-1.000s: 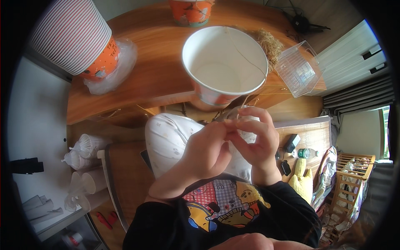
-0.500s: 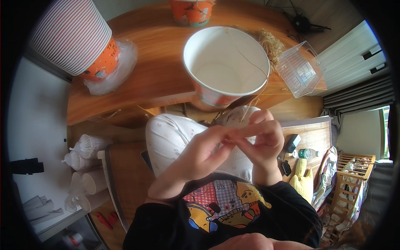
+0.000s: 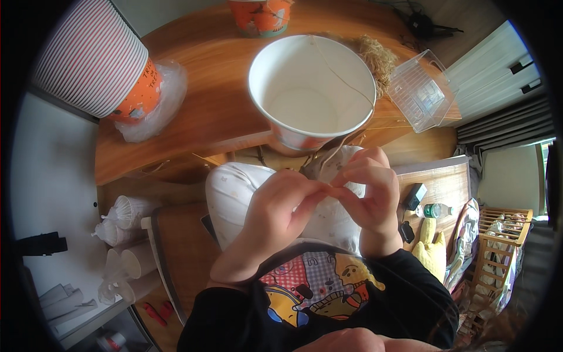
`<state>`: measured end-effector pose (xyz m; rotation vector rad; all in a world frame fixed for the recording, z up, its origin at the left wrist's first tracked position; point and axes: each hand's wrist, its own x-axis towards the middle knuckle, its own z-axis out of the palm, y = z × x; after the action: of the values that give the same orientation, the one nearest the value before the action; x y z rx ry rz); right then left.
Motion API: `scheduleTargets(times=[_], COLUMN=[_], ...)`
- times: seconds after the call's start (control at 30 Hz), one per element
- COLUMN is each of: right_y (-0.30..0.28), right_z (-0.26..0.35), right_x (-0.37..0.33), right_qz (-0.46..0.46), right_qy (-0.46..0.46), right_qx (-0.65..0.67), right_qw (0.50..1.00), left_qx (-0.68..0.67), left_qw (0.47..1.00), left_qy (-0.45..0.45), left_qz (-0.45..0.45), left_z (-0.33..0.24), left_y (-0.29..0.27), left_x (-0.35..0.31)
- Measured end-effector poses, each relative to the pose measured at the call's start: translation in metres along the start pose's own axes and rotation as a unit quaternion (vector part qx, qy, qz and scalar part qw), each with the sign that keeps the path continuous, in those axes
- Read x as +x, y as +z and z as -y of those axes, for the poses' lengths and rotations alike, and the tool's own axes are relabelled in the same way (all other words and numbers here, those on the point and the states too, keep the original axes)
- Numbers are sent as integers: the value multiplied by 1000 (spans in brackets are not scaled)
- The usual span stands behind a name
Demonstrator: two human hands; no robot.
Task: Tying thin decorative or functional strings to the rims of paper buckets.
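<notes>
My left hand (image 3: 281, 202) and my right hand (image 3: 372, 185) meet fingertip to fingertip above my lap, both closed in a pinch. A thin tan strand of twine (image 3: 336, 151) runs down to them from the large white-lined paper bucket (image 3: 271, 120). That strand also crosses the bucket's mouth and hangs over its rim; its end between my fingers is too small to make out. The bucket stands at the table's near edge, its inside bare white. Behind its right side lies a tangled bundle of twine (image 3: 378, 57).
The wooden table (image 3: 205, 88) bears a tall stack of orange paper buckets (image 3: 97, 64) at left, partly in clear plastic. Another orange bucket (image 3: 259, 17) stands at the back. A clear plastic box (image 3: 423, 94) sits at the right edge. A bottle (image 3: 437, 210) lies on the right.
My hands keep pinching at nearly the same place, with the right fingers folded in slightly more. The whole view has shifted a little; the bucket and table things appear otherwise unchanged.
</notes>
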<state>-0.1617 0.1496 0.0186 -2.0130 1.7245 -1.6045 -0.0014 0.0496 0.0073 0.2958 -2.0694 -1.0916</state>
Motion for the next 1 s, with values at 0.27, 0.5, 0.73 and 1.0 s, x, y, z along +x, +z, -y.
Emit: scheduleTargets(times=[0.27, 0.5, 0.73, 1.0], right_y=[10, 1, 9, 17], right_z=[-1, 1, -11, -13], right_x=[-5, 0, 1, 3], right_qz=[-64, -1, -2, -1], right_qy=[26, -40, -125, -67], right_qx=[101, -79, -90, 52], right_qw=[993, 996, 988, 996], left_qx=[-11, 21, 51, 44], left_qw=[1000, 1000, 999, 999], left_qy=[-8, 6, 14, 17], left_qz=[8, -1, -5, -16], left_z=[7, 5, 7, 3], left_y=[-2, -4, -3, -3], left_x=[-3, -4, -4, 0])
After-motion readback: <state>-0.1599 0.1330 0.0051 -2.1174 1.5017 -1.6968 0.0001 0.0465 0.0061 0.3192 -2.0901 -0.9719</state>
